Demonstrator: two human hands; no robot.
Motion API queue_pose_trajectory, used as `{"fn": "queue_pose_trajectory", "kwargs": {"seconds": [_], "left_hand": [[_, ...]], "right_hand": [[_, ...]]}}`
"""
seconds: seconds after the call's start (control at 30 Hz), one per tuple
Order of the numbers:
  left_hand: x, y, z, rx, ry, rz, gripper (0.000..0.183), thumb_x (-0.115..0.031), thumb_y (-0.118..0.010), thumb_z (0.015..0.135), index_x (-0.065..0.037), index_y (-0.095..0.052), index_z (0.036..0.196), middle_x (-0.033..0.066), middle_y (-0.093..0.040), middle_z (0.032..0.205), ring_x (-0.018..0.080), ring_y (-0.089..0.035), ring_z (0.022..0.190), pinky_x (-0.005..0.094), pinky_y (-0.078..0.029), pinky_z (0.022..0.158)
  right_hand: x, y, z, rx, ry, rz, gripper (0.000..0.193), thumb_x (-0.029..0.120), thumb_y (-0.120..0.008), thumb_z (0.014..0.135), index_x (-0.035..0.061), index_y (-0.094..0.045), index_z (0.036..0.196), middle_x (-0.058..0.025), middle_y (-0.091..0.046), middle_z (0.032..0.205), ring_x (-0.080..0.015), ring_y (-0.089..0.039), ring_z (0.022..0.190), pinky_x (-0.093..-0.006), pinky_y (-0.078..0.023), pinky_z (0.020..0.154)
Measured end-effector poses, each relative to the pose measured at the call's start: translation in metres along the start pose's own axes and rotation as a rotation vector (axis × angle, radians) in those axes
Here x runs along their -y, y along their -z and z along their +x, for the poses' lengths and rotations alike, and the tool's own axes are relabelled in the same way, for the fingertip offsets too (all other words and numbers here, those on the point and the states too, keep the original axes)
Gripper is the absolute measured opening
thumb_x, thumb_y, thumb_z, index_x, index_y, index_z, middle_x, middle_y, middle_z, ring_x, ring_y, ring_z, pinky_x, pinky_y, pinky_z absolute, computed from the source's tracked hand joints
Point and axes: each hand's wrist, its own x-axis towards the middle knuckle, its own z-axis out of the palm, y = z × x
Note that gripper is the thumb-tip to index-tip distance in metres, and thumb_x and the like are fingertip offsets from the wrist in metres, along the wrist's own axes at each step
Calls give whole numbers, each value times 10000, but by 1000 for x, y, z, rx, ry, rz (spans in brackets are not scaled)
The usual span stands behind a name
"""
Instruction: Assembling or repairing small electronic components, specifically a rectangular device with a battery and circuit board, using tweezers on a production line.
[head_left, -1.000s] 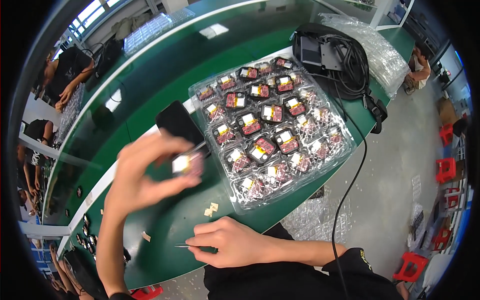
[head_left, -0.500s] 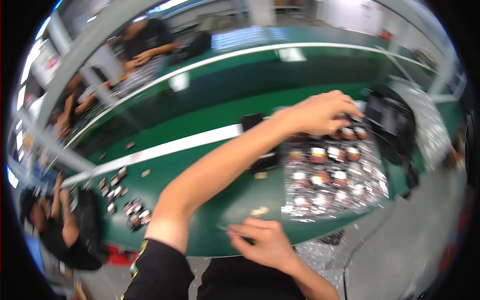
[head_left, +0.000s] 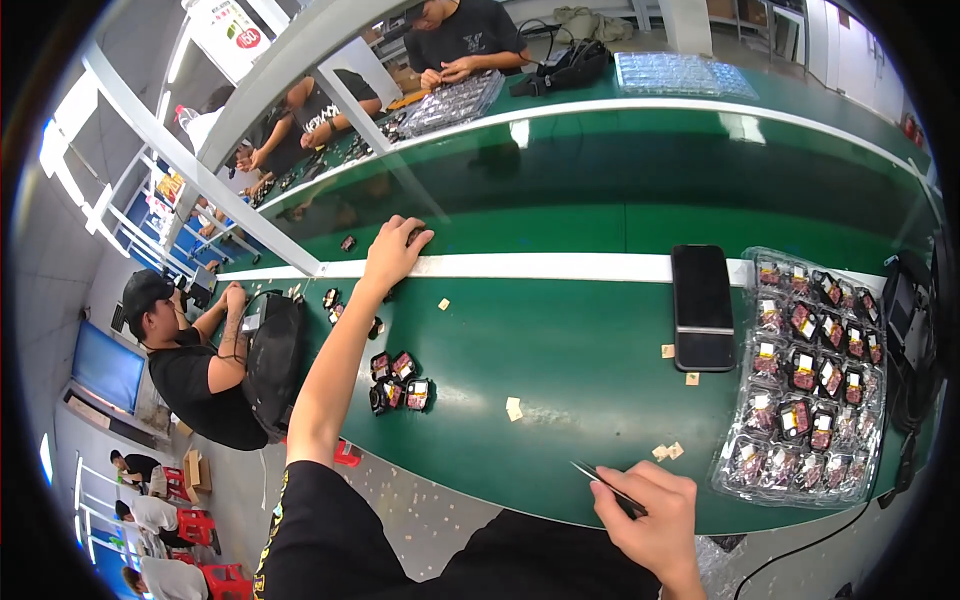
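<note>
My left arm stretches across the green table to its far side. There my left hand (head_left: pixel 394 252) has thumb and fingers closed about a small black part (head_left: pixel 414 237), partly hidden by the fingers, beside the white strip (head_left: pixel 520 266). Near the front edge, my right hand (head_left: pixel 650 510) grips thin tweezers (head_left: pixel 592 474), their tips pointing left above the tabletop. A cluster of small black parts with reddish insides and pale labels (head_left: pixel 400 382) lies right of my left forearm. At the right, a clear plastic tray (head_left: pixel 735 455) holds rows of such parts.
A black phone (head_left: pixel 703 300) lies left of the tray. Small cream-coloured pieces (head_left: pixel 514 408) are scattered on the green table (head_left: pixel 560 350). A black bag (head_left: pixel 905 330) sits beyond the tray. A co-worker (head_left: pixel 205 350) sits at the left; others work across a partition.
My left hand has moved from the tray at the right to a small part at the far left. My right hand still holds the tweezers. The view has swung left.
</note>
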Motion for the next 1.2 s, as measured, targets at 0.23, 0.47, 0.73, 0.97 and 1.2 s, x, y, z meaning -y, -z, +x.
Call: {"fn": "queue_pose_trajectory", "kwargs": {"seconds": [0.23, 0.47, 0.73, 0.97, 1.2], "left_hand": [[-72, 18, -18, 72, -209, -453, 490, -206, -882, 919, -11, -699, 1330, 110, -726, 1041, 228, -698, 958, 361, -557, 877], [-236, 57, -131, 461, -683, -777, 557, -114, -892, 874, -48, -714, 1397, 138, -712, 1302, 347, -653, 1200, 439, -557, 1013], [-236, 59, -142, 348, -670, -654, 847, -286, -1001, 733, -14, -654, 1456, 122, -691, 1307, 349, -647, 1174, 464, -507, 1020], [-231, 50, -152, 369, -664, -646, 594, -298, -986, 721, -61, -786, 1228, 66, -681, 1178, 279, -623, 1046, 409, -457, 921], [-227, 55, -150, 556, -634, -806, 564, -261, -956, 756, -37, -807, 1252, 75, -738, 1009, 270, -658, 909, 379, -432, 923]], "right_hand": [[5, 1, -3, -30, -26, -53, 220, -29, -870, 809, -17, -861, 1028, -39, -679, 685, -64, -506, 513, -252, -334, 484], [3, 11, 9, -30, -105, 17, 218, -30, -882, 837, -9, -862, 1053, -34, -671, 688, -65, -515, 516, -249, -344, 477], [-3, 11, 14, -35, -80, -15, 238, -45, -883, 833, -45, -851, 1068, -43, -667, 694, -61, -495, 522, -244, -325, 487], [-2, 6, 21, -30, -46, -50, 232, -56, -881, 836, -49, -846, 1065, -45, -676, 712, -62, -506, 523, -239, -329, 489], [-8, 0, 34, -41, 6, -100, 217, -101, -843, 797, -46, -839, 1007, -42, -657, 692, -58, -482, 501, -244, -318, 464]]}}
